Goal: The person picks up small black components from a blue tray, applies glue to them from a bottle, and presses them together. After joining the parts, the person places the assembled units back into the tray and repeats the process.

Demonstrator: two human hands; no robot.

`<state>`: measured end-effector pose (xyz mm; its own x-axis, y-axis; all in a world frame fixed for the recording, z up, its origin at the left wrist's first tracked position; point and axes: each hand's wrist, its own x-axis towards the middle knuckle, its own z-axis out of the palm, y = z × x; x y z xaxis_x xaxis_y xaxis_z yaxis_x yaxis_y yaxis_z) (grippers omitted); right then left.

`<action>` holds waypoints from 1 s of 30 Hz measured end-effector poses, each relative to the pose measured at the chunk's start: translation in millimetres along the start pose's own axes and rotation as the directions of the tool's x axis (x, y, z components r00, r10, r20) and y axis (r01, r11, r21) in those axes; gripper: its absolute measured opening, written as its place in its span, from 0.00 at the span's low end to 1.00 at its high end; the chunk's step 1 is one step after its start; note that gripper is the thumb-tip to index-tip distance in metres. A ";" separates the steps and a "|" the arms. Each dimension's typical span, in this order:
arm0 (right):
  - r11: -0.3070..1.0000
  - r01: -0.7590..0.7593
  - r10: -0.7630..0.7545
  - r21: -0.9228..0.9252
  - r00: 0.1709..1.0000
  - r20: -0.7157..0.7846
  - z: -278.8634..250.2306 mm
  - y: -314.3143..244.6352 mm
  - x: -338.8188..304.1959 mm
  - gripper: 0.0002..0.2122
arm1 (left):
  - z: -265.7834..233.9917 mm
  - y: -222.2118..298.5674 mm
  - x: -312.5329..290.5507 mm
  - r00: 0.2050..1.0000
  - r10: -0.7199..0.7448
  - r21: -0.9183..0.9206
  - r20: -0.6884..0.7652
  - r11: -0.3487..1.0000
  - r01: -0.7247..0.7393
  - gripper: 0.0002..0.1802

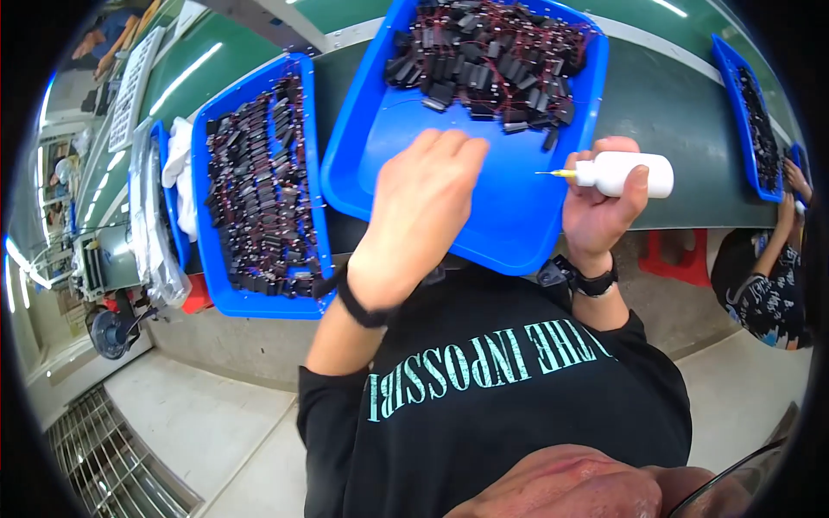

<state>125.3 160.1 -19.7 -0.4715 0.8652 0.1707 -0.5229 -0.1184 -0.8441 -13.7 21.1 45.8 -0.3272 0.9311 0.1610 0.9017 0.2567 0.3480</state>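
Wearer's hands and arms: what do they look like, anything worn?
No gloves on the left hand or right hand. Left wrist: plain black band. Right wrist: black strap, possibly a watch. Left sleeve and right sleeve are black, leaving the forearms bare.

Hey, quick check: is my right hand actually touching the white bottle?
Touching. The head view shows the right hand closed around the white bottle, with the thumb lying across its side.
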 end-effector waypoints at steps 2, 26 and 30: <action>1.000 -0.012 0.012 0.012 0.999 -0.042 3.6 -3.2 -0.8 0.23 | 25.9 -1.8 19.9 0.998 0.068 -0.004 -0.002 0.998 -0.068 0.13; 0.999 -0.012 0.013 -0.050 1.000 0.021 -2.9 3.9 -1.0 0.23 | 42.3 -25.3 47.5 0.996 -0.007 0.118 0.088 0.993 -0.003 0.34; 0.998 -0.040 0.041 -0.052 0.999 0.025 -3.6 -1.7 -5.1 0.23 | 13.3 -21.0 19.4 0.995 0.048 -0.006 0.083 0.999 -0.048 0.29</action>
<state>131.2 157.6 -21.0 -0.5105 0.8470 0.1483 -0.4657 -0.1274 -0.8757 -35.2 37.3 29.3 -0.2585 0.9608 0.1004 0.9148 0.2101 0.3449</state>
